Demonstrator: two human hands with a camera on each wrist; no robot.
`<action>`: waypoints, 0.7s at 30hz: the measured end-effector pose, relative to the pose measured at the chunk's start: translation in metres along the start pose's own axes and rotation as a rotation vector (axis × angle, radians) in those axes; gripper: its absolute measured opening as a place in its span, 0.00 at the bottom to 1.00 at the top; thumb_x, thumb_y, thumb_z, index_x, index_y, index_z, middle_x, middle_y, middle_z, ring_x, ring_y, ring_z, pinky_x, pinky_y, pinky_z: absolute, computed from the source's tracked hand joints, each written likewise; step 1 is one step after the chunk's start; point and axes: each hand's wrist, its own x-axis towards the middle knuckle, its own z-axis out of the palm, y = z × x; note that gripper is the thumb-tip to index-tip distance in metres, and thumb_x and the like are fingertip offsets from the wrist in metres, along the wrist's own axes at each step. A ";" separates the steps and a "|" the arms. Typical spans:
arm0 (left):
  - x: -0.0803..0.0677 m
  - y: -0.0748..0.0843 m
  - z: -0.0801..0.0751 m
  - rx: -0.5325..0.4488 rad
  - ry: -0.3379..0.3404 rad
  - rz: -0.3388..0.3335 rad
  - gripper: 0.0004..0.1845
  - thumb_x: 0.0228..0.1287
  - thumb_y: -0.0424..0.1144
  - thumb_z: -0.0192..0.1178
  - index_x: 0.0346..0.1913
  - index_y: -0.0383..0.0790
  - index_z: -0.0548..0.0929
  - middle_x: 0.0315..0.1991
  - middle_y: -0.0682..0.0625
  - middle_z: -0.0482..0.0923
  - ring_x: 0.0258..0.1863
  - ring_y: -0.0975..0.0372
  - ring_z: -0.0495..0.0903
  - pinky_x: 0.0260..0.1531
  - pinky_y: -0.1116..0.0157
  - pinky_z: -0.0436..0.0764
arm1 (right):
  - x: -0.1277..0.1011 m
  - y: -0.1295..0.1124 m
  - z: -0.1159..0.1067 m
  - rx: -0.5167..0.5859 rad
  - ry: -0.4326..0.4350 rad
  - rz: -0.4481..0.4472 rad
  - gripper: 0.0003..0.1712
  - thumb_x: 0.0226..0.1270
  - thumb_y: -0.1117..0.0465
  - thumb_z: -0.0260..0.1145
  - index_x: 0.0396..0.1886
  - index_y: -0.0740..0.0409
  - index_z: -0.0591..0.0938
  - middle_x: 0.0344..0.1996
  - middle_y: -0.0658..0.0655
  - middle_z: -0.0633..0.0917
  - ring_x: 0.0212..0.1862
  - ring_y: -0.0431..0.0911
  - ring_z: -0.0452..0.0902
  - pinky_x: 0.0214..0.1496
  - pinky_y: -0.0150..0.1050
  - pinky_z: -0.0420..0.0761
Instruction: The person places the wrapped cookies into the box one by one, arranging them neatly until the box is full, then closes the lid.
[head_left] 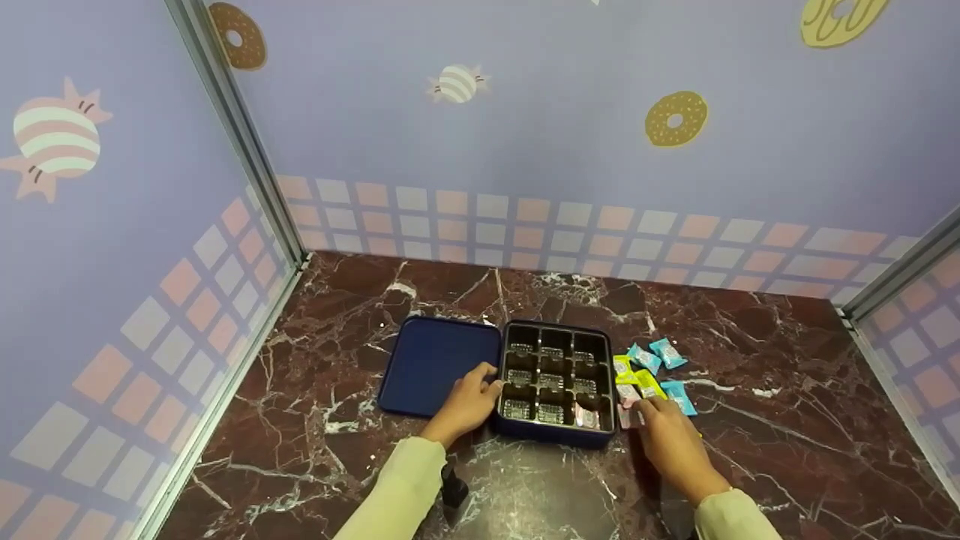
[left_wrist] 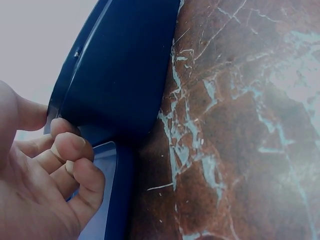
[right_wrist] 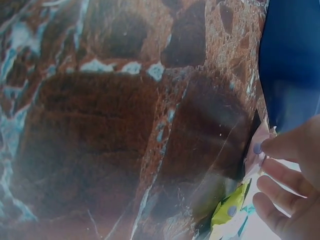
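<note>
A dark blue box (head_left: pixel 556 433) with a black compartment insert lies before me, a pink candy packet (head_left: pixel 586 416) in its front right compartment. My left hand (head_left: pixel 471 397) grips the left rim of the box, the thumb at the rim and the other fingers curled beside the wall in the left wrist view. To the right of the box, my right hand (head_left: pixel 675 442) pinches a pink candy packet (right_wrist: pixel 256 150) with thumb and index finger. Yellow candy packets (head_left: pixel 649 384) and another pink packet (head_left: pixel 627 394) lie just beyond those fingers.
The blue lid (head_left: pixel 439 364) lies flat against the left side of the box. Several blue candy packets (head_left: pixel 667 352) lie at the right of the pile. Patterned panels (head_left: pixel 525 135) stand around the marbled tabletop (head_left: pixel 787 420).
</note>
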 end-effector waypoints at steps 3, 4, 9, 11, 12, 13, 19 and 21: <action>0.000 0.000 0.000 -0.010 -0.009 -0.006 0.16 0.72 0.39 0.51 0.58 0.34 0.73 0.20 0.54 0.69 0.19 0.63 0.66 0.25 0.66 0.65 | 0.000 0.000 -0.001 -0.019 -0.012 -0.013 0.16 0.43 0.76 0.71 0.35 0.61 0.83 0.34 0.57 0.81 0.38 0.58 0.79 0.40 0.53 0.79; 0.000 0.000 0.000 -0.012 -0.011 -0.009 0.16 0.72 0.39 0.51 0.58 0.34 0.73 0.20 0.54 0.69 0.20 0.63 0.66 0.25 0.66 0.65 | 0.000 0.000 -0.001 -0.019 -0.013 -0.016 0.16 0.42 0.76 0.72 0.35 0.61 0.83 0.33 0.57 0.81 0.38 0.57 0.78 0.40 0.53 0.78; 0.000 0.000 0.000 -0.004 0.000 -0.004 0.16 0.72 0.39 0.51 0.57 0.34 0.74 0.20 0.54 0.69 0.19 0.63 0.66 0.25 0.66 0.65 | -0.001 0.000 -0.003 -0.014 -0.025 -0.024 0.18 0.40 0.74 0.74 0.35 0.60 0.83 0.31 0.57 0.80 0.36 0.58 0.77 0.38 0.53 0.77; 0.000 0.000 0.000 0.000 0.006 0.000 0.16 0.71 0.38 0.52 0.57 0.34 0.74 0.20 0.54 0.68 0.19 0.63 0.65 0.24 0.66 0.65 | 0.000 -0.001 -0.003 -0.013 -0.038 -0.017 0.18 0.40 0.73 0.75 0.36 0.60 0.83 0.32 0.57 0.80 0.37 0.58 0.78 0.39 0.53 0.78; 0.000 0.000 0.000 0.001 0.008 0.003 0.16 0.71 0.38 0.52 0.56 0.34 0.74 0.19 0.55 0.68 0.18 0.63 0.65 0.24 0.66 0.65 | 0.000 -0.001 -0.004 -0.012 -0.043 -0.015 0.18 0.41 0.72 0.75 0.36 0.60 0.84 0.33 0.58 0.81 0.38 0.58 0.78 0.39 0.53 0.78; 0.000 0.000 0.000 0.000 0.009 0.005 0.16 0.71 0.38 0.52 0.56 0.34 0.74 0.19 0.55 0.67 0.18 0.63 0.65 0.24 0.66 0.64 | 0.000 -0.001 -0.004 -0.012 -0.047 -0.012 0.19 0.41 0.72 0.75 0.37 0.60 0.84 0.33 0.58 0.81 0.38 0.58 0.78 0.40 0.54 0.78; 0.000 0.000 0.000 -0.007 0.008 0.007 0.16 0.71 0.38 0.52 0.56 0.34 0.74 0.19 0.55 0.66 0.18 0.63 0.65 0.24 0.66 0.65 | 0.001 -0.002 -0.005 -0.007 -0.067 -0.004 0.20 0.40 0.71 0.76 0.38 0.60 0.84 0.35 0.58 0.83 0.39 0.57 0.78 0.41 0.53 0.78; 0.000 0.000 0.000 -0.004 0.011 0.015 0.16 0.71 0.38 0.52 0.56 0.33 0.74 0.19 0.55 0.66 0.18 0.63 0.65 0.24 0.66 0.65 | 0.000 -0.002 -0.004 -0.011 -0.073 -0.006 0.21 0.39 0.71 0.76 0.40 0.59 0.84 0.36 0.59 0.84 0.40 0.57 0.78 0.41 0.53 0.78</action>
